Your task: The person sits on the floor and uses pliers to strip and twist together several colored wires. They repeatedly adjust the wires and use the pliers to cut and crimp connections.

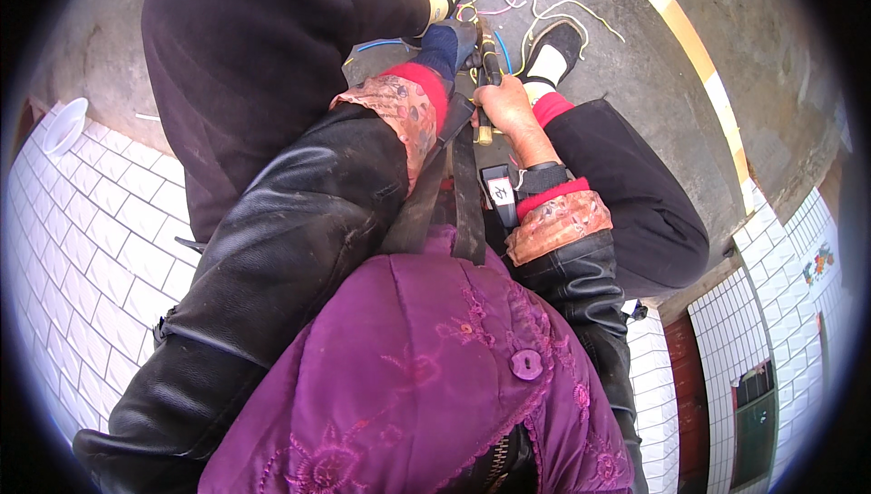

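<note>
My right hand point(509, 107), bare, grips a dark rod-like handle point(489, 62) whose pale, wood-coloured end point(484, 135) sticks out below the fist. Close beside it on the left is my left hand point(446, 45), in a navy knitted glove with a darker grey front. Its fingers are curled toward the dark handle, but their tips are hidden, so what they hold cannot be made out. Around both hands lie thin wires: a pale yellow wire point(534, 14), a pink strand point(500, 11) and a blue piece point(503, 52).
My dark shoes point(563, 41) stand on the grey concrete floor point(633, 65) on either side of the wires. Another blue piece point(378, 44) lies left of the glove. A translucent plastic basin point(66, 126) sits by the white tiled wall point(95, 208). A pale edging strip point(714, 96) curves along the right.
</note>
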A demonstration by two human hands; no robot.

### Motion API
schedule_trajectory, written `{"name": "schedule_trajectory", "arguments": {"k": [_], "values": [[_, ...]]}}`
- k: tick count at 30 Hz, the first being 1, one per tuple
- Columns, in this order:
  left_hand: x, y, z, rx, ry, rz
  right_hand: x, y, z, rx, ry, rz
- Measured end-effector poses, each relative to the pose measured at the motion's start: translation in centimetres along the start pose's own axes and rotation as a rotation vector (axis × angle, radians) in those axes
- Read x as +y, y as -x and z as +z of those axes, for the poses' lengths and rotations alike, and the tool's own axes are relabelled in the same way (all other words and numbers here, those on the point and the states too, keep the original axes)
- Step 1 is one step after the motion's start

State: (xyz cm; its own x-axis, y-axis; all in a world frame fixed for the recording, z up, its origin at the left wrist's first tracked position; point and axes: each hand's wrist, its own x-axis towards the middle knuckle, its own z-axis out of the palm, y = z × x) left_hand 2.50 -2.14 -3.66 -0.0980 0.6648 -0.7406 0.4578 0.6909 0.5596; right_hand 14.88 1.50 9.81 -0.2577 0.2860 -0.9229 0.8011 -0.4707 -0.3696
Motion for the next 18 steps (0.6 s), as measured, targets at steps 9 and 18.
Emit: {"name": "schedule_trajectory", "arguments": {"k": [9,18], "values": [[0.6,1.0,-0.8,-0.047,-0.245,0.17,-0.2,0.6,0.1,0.002,0.046,-0.016],[2.4,2.7,-2.1,-0.073,-0.116,0.083,-0.8,1.8,0.0,0.007,0.024,-0.023]]}}
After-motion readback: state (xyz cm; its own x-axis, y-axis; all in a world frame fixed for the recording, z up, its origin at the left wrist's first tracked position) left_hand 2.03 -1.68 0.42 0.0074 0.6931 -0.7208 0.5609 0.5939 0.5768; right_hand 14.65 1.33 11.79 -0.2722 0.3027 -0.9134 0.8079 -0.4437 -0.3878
